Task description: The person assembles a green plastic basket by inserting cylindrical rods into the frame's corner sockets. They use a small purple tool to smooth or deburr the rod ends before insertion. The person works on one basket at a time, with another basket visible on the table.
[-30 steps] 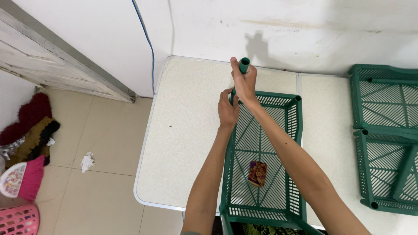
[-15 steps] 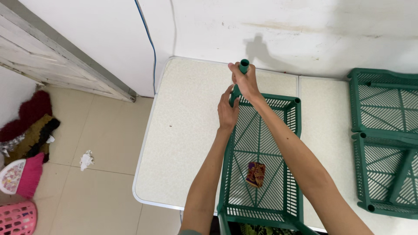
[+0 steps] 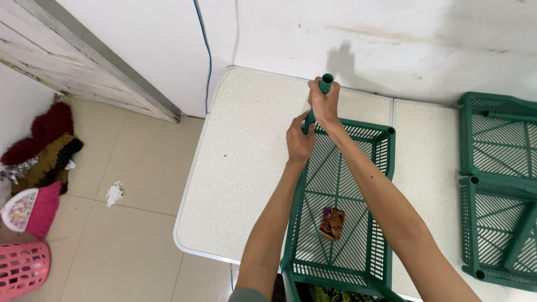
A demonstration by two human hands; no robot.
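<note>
Our two hands work one green tube (image 3: 325, 83): right hand (image 3: 324, 105) gripping its top, left hand (image 3: 299, 141) closed lower, at one tray (image 3: 335, 184) on the desk (image 3: 246, 168); two more trays (image 3: 498, 190) right.

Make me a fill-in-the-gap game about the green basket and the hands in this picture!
1. The right hand grips a green ____ standing at the tray's far corner.
2. The left hand holds the corner of the green ____ tray.
3. The small patterned packet lies ____ the tray.
4. The tray rests on a white ____.

Missing words: tube; plastic; inside; table
</note>
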